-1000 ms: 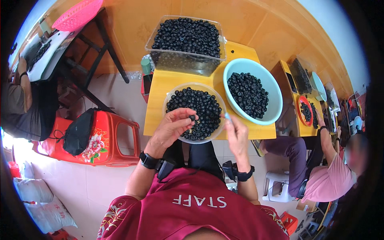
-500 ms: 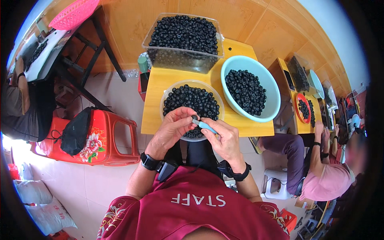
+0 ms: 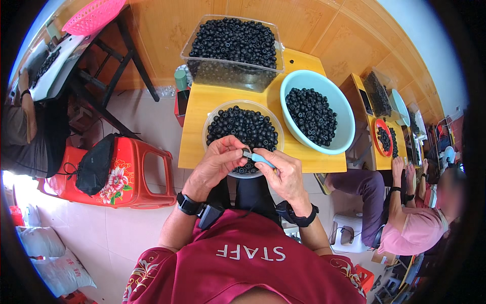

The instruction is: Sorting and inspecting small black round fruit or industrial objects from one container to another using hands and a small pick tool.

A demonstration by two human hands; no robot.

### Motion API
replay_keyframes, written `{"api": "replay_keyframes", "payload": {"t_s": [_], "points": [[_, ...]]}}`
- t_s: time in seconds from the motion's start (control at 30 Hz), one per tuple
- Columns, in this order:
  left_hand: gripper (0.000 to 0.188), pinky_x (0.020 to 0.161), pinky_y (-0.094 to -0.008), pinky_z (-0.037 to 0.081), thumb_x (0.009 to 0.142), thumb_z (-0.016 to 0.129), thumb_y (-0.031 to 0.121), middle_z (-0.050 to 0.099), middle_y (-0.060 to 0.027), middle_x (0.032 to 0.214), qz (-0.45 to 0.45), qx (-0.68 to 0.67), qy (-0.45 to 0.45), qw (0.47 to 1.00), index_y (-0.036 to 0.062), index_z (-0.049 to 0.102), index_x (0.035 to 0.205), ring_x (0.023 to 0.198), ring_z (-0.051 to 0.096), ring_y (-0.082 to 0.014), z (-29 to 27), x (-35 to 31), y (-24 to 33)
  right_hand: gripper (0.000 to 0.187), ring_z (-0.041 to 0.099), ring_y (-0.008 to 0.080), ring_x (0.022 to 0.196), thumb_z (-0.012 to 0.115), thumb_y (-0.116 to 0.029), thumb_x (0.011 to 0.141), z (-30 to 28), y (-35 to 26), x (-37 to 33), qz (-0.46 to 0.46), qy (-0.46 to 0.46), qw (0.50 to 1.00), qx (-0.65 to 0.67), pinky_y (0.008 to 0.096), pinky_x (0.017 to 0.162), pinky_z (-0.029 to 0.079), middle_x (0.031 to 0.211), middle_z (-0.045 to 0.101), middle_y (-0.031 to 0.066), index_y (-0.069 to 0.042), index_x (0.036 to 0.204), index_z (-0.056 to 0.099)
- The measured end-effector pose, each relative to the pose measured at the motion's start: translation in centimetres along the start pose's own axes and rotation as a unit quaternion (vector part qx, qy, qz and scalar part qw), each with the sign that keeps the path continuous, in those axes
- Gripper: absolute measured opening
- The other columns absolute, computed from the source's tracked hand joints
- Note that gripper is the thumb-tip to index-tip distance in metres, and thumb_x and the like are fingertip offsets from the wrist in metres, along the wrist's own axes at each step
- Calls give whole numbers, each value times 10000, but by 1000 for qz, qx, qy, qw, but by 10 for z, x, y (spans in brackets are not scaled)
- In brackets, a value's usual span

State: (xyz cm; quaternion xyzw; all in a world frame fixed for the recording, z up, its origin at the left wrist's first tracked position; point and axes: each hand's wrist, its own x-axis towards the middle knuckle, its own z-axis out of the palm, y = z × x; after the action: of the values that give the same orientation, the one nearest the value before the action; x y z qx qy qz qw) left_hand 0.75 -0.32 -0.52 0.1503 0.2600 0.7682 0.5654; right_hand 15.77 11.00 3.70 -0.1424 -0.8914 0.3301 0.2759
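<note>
Yellow wood table sits dead centre, small top, crowded almost to its rims. Clear round bowl of dark berries sits at the near edge, overhanging it slightly toward the person. Both hands meet over that bowl's near rim. Left hand is curled, thumb & forefinger pinched shut on one small dark berry; other fingers tucked in. Right hand is closed round a thin light-blue tool, tip touching the berry, so the two hands are touching at the fingertips. Black watch on each wrist.

Teal bowl of berries just beside on the right, its rim past the table's right edge. Clear square tub, heaped w/ berries, fills the far edge against the wood wall. Bare table only along the left strip & near-right corner, not much room.

Left of table: tiled floor is free, then a red stool w/ a black bag on it, well apart from the hands. Right: another person in pink seated close by a second yellow table, narrow gap between. Far left, a dark table w/ a pink basket on top.
</note>
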Motion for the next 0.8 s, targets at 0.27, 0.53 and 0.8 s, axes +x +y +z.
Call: {"api": "replay_keyframes", "payload": {"t_s": [0.27, 0.53, 0.8], "points": [[94, 685, -238, 513, 820, 640, 21, 627, -92, 913, -23, -35, -146, 988, 32, 585, 896, 729, 600, -137, 1, -5, 7, 226, 607, 250, 556, 657, -188, 815, 1, 42, 5, 39, 52, 994, -85, 346, 519, 455, 710, 638, 121, -34, 981, 664], [125, 711, -231, 513, 811, 643, 7, 627, -67, 898, -5, -6, -22, 1000, 37, 590, 920, 760, 602, -125, 5, -6, 6, 227, 469, 45, 569, 703, -94, 764, 5, 7, 7, 105, 29, 983, 146, 214, 517, 401, 654, 588, 21, 1, 964, 653], [154, 718, -229, 515, 805, 642, -11, 626, -42, 886, 0, 57, -22, 998, 34, 597, 944, 772, 607, -113, 0, -6, 3, 209, 446, 11, 590, 722, -54, 764, 22, -8, 8, 181, -11, 914, 361, 166, 533, 365, 669, 530, -50, -18, 935, 609]]}}
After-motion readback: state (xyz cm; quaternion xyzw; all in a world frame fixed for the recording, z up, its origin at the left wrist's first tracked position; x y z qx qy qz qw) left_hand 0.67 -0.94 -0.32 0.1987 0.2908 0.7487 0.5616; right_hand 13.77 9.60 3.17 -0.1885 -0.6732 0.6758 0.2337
